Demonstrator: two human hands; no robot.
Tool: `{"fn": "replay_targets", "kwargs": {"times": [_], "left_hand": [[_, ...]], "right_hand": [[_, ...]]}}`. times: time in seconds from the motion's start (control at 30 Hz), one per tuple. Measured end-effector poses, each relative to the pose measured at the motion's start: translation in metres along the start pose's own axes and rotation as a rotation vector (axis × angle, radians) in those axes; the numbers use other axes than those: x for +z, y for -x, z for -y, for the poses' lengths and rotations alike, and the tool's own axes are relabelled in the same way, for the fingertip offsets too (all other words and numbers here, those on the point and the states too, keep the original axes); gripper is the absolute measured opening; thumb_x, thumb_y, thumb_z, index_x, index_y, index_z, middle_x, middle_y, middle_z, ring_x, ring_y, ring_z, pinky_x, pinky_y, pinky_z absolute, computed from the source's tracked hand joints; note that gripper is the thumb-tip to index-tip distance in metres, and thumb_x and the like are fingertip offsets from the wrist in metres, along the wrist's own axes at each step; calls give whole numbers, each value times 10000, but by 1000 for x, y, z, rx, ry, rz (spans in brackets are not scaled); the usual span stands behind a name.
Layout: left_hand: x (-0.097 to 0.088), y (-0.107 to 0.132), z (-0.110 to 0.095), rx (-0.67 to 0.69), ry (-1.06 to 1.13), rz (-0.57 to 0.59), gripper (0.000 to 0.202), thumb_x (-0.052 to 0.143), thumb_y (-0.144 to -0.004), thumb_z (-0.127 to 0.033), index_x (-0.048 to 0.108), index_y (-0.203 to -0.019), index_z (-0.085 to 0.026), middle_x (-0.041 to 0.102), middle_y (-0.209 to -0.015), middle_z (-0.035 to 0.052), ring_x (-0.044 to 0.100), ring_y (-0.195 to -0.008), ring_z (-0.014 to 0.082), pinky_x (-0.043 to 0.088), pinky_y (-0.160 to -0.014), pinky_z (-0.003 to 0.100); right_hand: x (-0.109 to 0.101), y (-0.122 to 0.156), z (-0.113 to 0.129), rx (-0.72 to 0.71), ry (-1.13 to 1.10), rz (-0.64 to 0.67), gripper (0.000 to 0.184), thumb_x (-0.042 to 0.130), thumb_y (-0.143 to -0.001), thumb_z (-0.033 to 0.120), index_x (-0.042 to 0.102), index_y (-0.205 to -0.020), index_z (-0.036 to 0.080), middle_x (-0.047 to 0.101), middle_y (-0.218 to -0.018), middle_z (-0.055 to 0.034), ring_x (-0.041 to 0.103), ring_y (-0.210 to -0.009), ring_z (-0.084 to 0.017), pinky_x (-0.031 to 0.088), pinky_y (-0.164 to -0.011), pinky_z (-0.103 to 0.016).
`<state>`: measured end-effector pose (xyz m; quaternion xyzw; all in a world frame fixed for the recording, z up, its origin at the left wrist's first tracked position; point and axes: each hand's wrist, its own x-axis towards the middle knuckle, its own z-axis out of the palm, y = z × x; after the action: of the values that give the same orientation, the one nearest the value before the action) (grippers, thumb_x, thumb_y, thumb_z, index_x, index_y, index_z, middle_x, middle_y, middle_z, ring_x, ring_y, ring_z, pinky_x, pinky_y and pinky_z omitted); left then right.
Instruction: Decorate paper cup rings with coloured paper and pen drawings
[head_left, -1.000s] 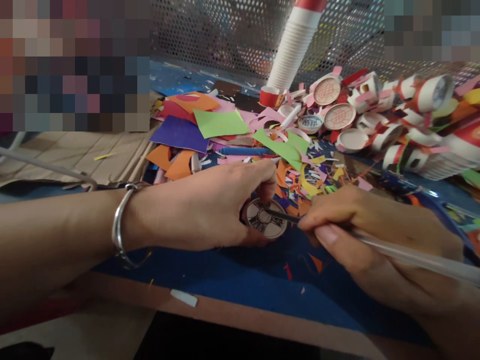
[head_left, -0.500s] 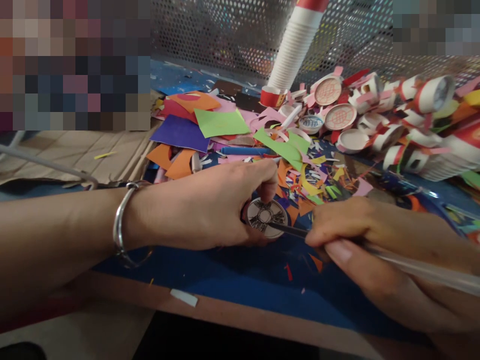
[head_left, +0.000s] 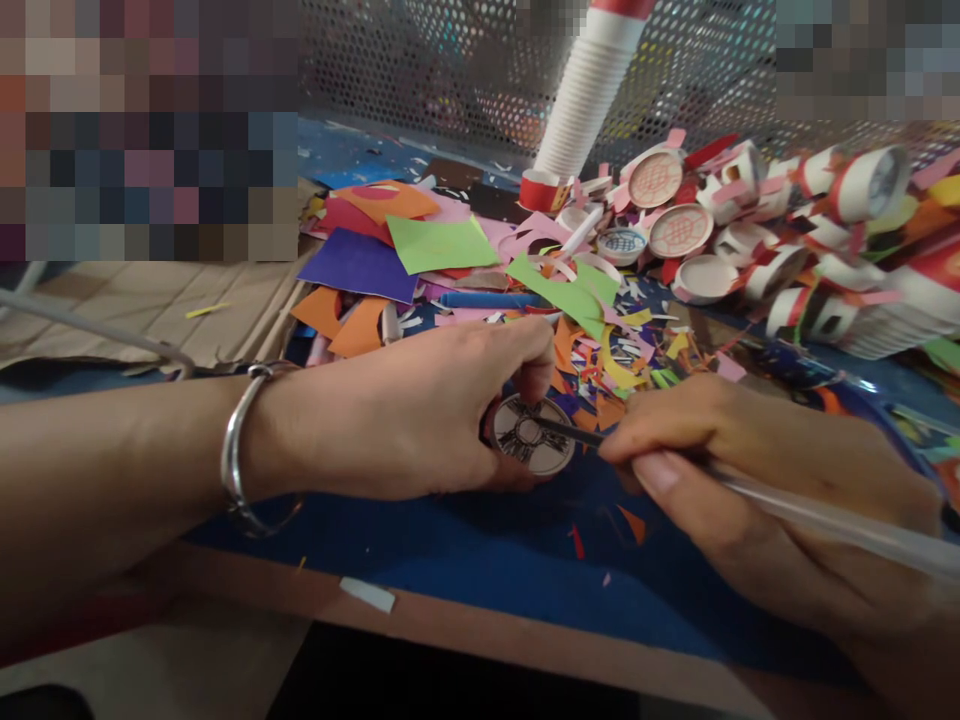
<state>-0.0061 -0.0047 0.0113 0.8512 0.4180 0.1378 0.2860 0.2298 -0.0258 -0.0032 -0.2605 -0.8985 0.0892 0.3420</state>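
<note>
My left hand (head_left: 450, 410), with a silver bangle at the wrist, is closed around the sides of a small paper cup, whose round white base (head_left: 534, 452) faces up. Black lines on that base form a ring with darker patches around it. In my right hand (head_left: 720, 480) is a pen (head_left: 810, 512) with a clear barrel and a dark front end, pinched between thumb and fingers. Its tip meets the drawing close to the ring. Most of the cup's side is hidden by my left fingers.
Coloured paper (head_left: 442, 245) and small scraps (head_left: 600, 355) cover the blue table (head_left: 450, 545) beyond my hands. Cut cups (head_left: 679, 232) are heaped at the back right, near a tall stack of white cups (head_left: 581, 95). Cardboard (head_left: 142, 300) lies at the left; a perforated metal panel (head_left: 435, 80) stands behind.
The right hand has shifted slightly left and up, and the pen tip has moved up a little on the cup's base. My left hand holds nearly still.
</note>
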Motion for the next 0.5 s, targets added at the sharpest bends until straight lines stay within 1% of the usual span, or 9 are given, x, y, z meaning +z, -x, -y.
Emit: {"fn": "replay_targets", "kwargs": {"times": [0.1,0.2,0.3,0.4,0.5], "left_hand": [[1,0,2,-6,10,1,388,786,-723,-360,509,-975,-260,643,-871,-35,597,-683,151,378,-553,272],[1,0,3,2,4,0,381,777,-734,-378,508,-977,-258,636,-851,-35,574,-649,142,360,-534,269],[1,0,3,15,12,2,374,769,-747,-386,505,-978,-256,637,-863,-31,575,-655,141,362,-532,267],[0,-1,1,17,22,4,364,763,-754,-381,500,-970,-252,633,-864,-35,574,-654,137,372,-530,262],[0,-2,-1,10,8,2,362,768,-738,-342,500,-962,-251,626,-847,-40,554,-623,128,358,-510,257]], "right_hand": [[-2,2,1,17,26,-4,198,506,-879,93,614,-891,258,717,-737,33,695,-597,-140,546,-548,-260],[-4,2,2,21,39,7,214,498,-868,81,597,-890,269,720,-738,41,708,-615,-141,556,-561,-259],[-6,2,4,12,13,27,221,464,-884,91,582,-913,276,721,-751,40,703,-611,-138,557,-559,-267],[-5,1,6,17,-12,28,213,467,-869,85,566,-888,273,709,-725,44,700,-601,-142,533,-530,-281],[-1,-1,6,23,-64,26,226,482,-850,63,585,-880,262,690,-683,55,690,-580,-126,520,-514,-257]]}}
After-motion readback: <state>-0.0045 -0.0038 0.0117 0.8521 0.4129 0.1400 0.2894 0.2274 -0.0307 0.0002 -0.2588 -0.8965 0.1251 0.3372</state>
